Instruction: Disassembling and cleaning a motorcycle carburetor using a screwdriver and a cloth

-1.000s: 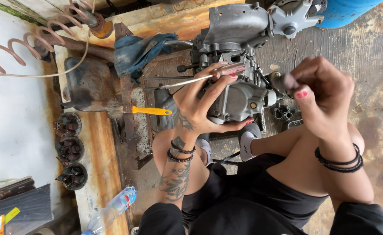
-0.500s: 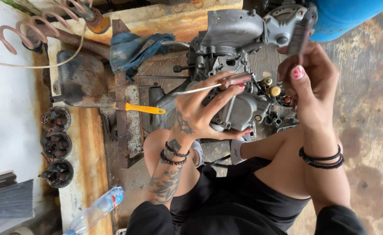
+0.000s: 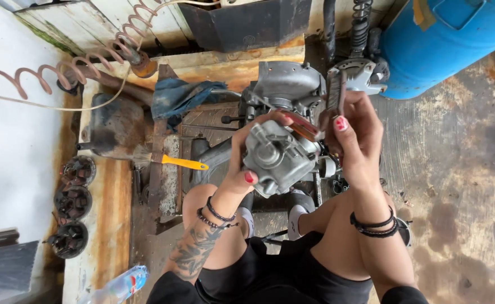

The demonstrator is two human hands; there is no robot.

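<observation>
Grey metal engine part (image 3: 278,157), carburetor-like, held up above the knees, in front of the bigger engine block (image 3: 290,87). Left hand (image 3: 246,163) wrapped around its left side, fingers closed on it, thumb with red nail at the lower edge. Right hand (image 3: 355,143) just right of it, fingers closed around a dark flat tool (image 3: 336,93) standing upright; thin reddish strip (image 3: 297,125) lying across the top of the grey part between both hands, holder unclear. Black bracelets on both wrists, tattoo on left forearm. Behind: blue rag (image 3: 180,95) on the rusty bench, yellow-handled brush (image 3: 166,160) lying left of the part, well apart. Three dark round clutch-like parts (image 3: 70,202) in a column far left. Coiled hose (image 3: 61,70) top left. Blue barrel (image 3: 450,39) top right. Plastic bottle (image 3: 121,286) at bottom left.
</observation>
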